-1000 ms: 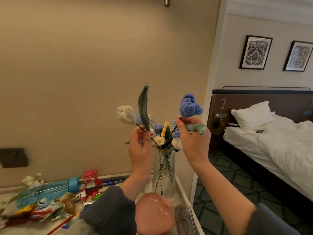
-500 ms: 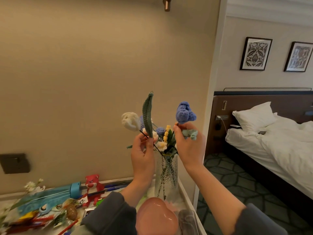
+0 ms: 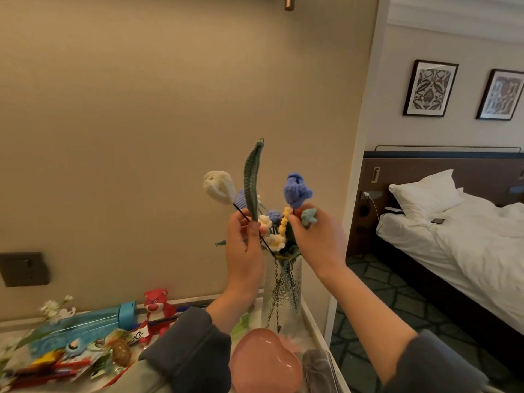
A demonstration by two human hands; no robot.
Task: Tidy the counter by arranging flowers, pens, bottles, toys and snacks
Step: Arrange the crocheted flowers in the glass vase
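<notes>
1. Leftward, by the counter's [image 3: 312,321] back edge, a pale blue plastic bottle [image 3: 85,324] lies on its side. A red bear toy [image 3: 156,307] stands beside it, with bright snack packets [image 3: 96,350] nearer the front. I judge these come later, so I leave them alone.
2. My left hand [image 3: 245,251] is clamped on two things at once. Thumb and fingers pinch the thin dark wire stem of the white crochet tulip [image 3: 218,187] and the foot of the long green crochet leaf [image 3: 252,182]. The tulip leans out to the left of the bunch. I should pinch the wire, not the yarn, so the head does not bend.
3. The ribbed clear glass vase [image 3: 282,290] stands just beside the counter's right edge with the stems in it. It looks tall and narrow, so I would steer the stems straight down, never sideways, or it may tip toward that edge.
4. My right hand [image 3: 320,245] pinches the stem just under the blue crochet flower [image 3: 296,191], and a small teal crochet leaf [image 3: 308,217] pokes out by my fingers. I would ease this flower away from the tulip so the heads spread evenly, then let go one hand at a time.
</notes>
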